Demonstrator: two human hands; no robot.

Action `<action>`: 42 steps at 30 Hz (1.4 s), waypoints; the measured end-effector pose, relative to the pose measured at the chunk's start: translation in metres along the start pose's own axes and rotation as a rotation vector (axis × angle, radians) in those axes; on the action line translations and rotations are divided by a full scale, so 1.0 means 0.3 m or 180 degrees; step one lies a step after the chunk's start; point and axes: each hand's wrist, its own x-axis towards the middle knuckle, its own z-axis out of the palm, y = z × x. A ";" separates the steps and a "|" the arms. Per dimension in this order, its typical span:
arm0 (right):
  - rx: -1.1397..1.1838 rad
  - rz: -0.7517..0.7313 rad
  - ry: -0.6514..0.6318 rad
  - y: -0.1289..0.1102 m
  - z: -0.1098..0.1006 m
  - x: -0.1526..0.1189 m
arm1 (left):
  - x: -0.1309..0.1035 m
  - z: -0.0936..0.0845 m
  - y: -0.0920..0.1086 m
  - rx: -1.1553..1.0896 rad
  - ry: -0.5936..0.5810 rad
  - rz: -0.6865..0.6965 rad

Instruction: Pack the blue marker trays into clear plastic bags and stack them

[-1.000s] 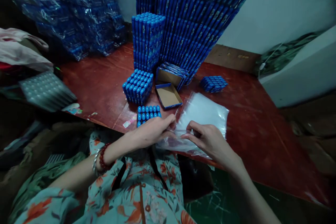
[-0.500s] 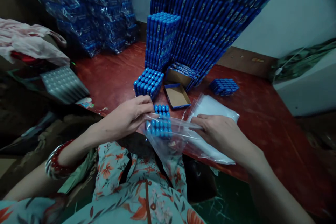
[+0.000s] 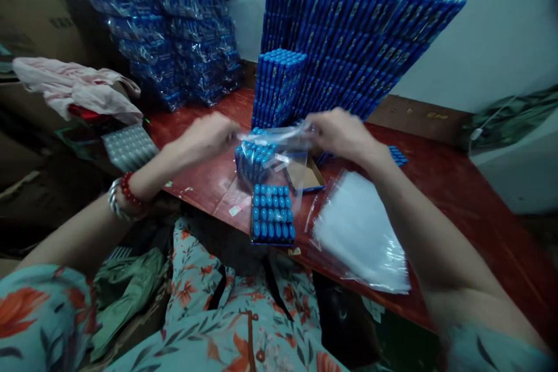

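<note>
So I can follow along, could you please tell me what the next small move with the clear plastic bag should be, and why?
Probably seal it: left hand and right hand pinch the clear plastic bag by its open top, with the block of blue-capped tubes hanging inside.

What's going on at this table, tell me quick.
A person is holding a clear plastic bag up by its top edge, left hand at one corner and right hand at the other. A block of blue-capped tubes hangs inside it at the bottom. On the red table lie a pile of empty bags, an open blue box and stacks of blue boxes.
</note>
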 end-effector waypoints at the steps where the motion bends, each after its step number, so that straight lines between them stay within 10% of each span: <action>1: 0.0050 0.0114 0.0576 -0.005 -0.040 0.030 | 0.014 -0.057 0.005 0.0161 0.0450 -0.0165; 4: 0.0456 0.0029 0.2162 -0.025 -0.109 0.037 | -0.001 -0.161 0.027 0.0172 0.1789 -0.0365; 7: 0.1043 0.0180 0.2740 -0.039 0.019 -0.052 | -0.067 -0.041 0.037 -0.0480 0.2237 -0.0530; 13: 0.2419 0.1548 0.0991 0.008 0.601 -0.246 | -0.110 0.614 0.020 -0.2458 0.0796 -0.1058; 18: 0.2906 0.1567 0.0287 0.026 0.819 -0.280 | -0.080 0.861 0.057 -0.2834 0.0608 -0.1156; 30: 0.3020 0.2369 -0.0025 -0.003 0.811 -0.553 | -0.226 0.928 0.204 -0.3281 0.0313 -0.1370; 42: 0.2434 0.1834 -0.0525 0.053 0.802 -0.504 | -0.146 0.935 0.190 -0.2887 0.0073 -0.1578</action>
